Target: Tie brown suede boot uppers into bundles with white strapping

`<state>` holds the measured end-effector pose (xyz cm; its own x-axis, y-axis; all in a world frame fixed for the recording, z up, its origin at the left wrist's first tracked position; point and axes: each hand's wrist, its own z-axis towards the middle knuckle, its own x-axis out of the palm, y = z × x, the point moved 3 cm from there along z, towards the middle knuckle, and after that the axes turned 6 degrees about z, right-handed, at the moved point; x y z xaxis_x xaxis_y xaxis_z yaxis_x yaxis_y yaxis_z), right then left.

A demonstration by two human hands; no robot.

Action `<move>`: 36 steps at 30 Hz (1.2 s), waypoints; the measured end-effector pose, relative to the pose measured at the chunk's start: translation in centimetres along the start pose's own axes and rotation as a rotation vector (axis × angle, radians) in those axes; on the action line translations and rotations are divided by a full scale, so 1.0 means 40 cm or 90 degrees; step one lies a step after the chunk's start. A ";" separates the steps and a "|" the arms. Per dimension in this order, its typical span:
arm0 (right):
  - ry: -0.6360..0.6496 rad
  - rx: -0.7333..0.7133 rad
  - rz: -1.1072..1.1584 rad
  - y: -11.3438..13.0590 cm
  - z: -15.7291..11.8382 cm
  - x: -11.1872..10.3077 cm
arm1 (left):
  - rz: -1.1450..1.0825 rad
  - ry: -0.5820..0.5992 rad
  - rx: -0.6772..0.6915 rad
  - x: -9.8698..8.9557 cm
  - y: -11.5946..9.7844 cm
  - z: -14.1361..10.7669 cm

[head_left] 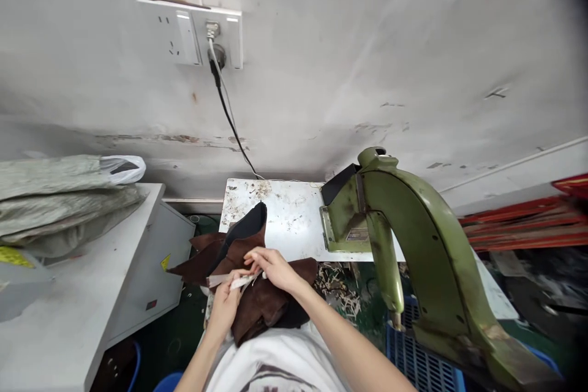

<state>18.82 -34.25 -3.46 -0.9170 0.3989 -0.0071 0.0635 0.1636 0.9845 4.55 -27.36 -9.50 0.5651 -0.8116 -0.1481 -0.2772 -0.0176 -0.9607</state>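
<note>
Brown and black leather pieces point(260, 306) lie in a loose bundle over the lap, against the front edge of a white table point(294, 211). A pale strip point(243, 280) runs along the bundle between the two hands. My left hand point(226, 294) is closed on the strip, its thumb and fingers pressed together. To its right, my right hand point(269, 264) is closed at the strip's other end, fingertips pinched over the brown leather; exactly what they pinch is too small to tell.
A green machine point(427, 226) with a curved arm stands at the right, above a blue basket point(418, 349). Left is a white bench point(78, 282) bearing grey sacks point(59, 202). Cables hang from a wall socket point(195, 37). Scraps point(342, 294) litter the floor.
</note>
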 end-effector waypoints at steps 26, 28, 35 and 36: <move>0.139 0.058 -0.079 -0.079 0.002 0.004 | -0.026 -0.037 0.135 -0.011 -0.214 -0.025; 0.163 0.082 -0.015 -0.090 0.013 0.002 | -0.004 -0.024 0.137 -0.038 -0.196 -0.033; 0.087 0.141 0.081 -0.100 0.016 -0.011 | -0.080 -0.137 0.045 -0.042 -0.109 -0.025; 0.048 0.139 0.091 -0.101 0.012 -0.013 | -0.086 -0.169 0.036 -0.046 -0.107 -0.022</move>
<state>19.23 -34.67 -7.52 -0.9187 0.3652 0.1504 0.2703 0.3039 0.9135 3.99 -26.30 -4.93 0.7793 -0.6229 -0.0680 -0.1470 -0.0762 -0.9862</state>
